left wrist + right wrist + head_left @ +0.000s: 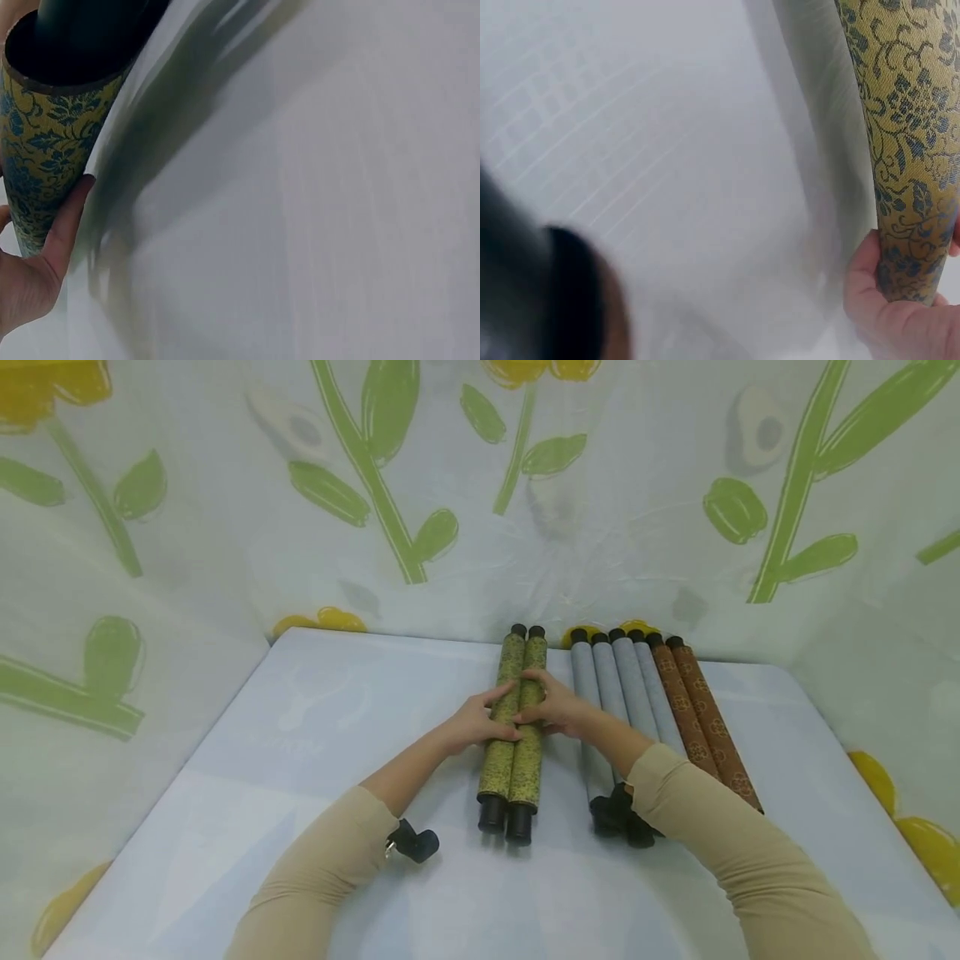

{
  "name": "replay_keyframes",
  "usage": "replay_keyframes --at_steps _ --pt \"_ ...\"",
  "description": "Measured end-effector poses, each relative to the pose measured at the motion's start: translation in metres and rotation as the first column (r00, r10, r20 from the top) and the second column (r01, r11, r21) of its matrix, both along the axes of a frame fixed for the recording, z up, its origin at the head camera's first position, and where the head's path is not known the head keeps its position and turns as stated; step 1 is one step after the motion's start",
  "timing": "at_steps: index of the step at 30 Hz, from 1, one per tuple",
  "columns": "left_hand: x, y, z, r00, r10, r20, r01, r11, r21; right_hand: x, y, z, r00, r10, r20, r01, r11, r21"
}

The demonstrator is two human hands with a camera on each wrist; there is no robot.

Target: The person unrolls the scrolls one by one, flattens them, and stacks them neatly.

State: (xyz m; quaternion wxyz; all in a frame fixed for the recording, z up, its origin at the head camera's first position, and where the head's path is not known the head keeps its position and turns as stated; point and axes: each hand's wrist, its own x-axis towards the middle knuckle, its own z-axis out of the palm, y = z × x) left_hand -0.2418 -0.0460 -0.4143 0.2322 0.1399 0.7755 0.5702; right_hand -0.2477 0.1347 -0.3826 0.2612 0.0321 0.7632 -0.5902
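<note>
Left hand (474, 722) and right hand (557, 703) grip, fingers curled, two cylindrical gold brocade rolls (498, 768), dark-flowered and black-capped, side by side mid-table. Matte grey rolls (632, 681) and brown flower-patterned rolls (697, 727) lie to the right.

Holds left arm (318, 852) extended from near left and right arm (738, 835) from near right, both angled inward toward the middle; poses left grip (480, 721) just beside right grip (553, 703), fingers (506, 732) curled in each.
</note>
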Motion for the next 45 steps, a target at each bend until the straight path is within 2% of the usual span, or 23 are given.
replay_keyframes --at_steps 8,16,24,32,38,45 --pt "-0.001 -0.022 0.006 1.0 -0.016 0.003 0.016 1.0 -0.007 -0.003 -0.021 -0.002 0.999 0.002 -0.034 -0.002 1.0 -0.015" --pt "0.002 -0.047 0.007 0.998 -0.015 -0.057 0.011 0.998 -0.068 -0.003 -0.042 -0.006 0.998 0.032 -0.063 -0.033 0.999 -0.026" --pt "0.004 -0.065 0.007 0.993 -0.033 -0.11 0.035 0.999 0.015 -0.007 -0.057 -0.01 0.991 0.061 -0.122 -0.067 0.997 -0.045" --pt "0.005 -0.093 0.008 0.993 -0.011 -0.121 0.005 0.999 -0.045 -0.013 -0.086 -0.012 0.986 0.083 -0.141 -0.088 0.996 -0.029" --pt "0.003 -0.108 0.006 0.991 -0.004 -0.131 -0.001 0.999 -0.037 -0.014 -0.102 -0.015 0.979 0.081 -0.185 -0.085 0.996 -0.016" --pt "0.002 -0.12 0.004 0.99 0.027 -0.137 -0.035 0.998 -0.053 -0.017 -0.113 -0.022 0.958 0.102 -0.267 -0.101 0.995 0.018"
